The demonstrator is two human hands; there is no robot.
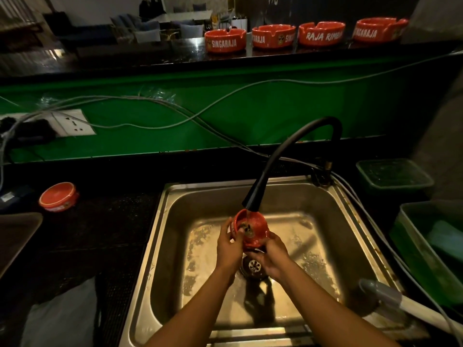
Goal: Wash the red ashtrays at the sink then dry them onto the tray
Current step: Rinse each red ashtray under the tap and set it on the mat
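Left hand [229,242] and right hand [271,256] both grasping red ashtray [250,227] between them, centre frame, tilted under black faucet [251,202] over sink [160,221]. Upside-down ashtray [59,196] on counter [100,221], left. Four ashtrays [273,36] on upper ledge.

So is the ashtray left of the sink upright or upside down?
Upside down: the ashtray on the counter shows a flat base on top, no notched rim.

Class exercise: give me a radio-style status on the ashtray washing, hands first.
Left hand and right hand both grip the red ashtray under the black faucet, over the sink. Nothing in the way.
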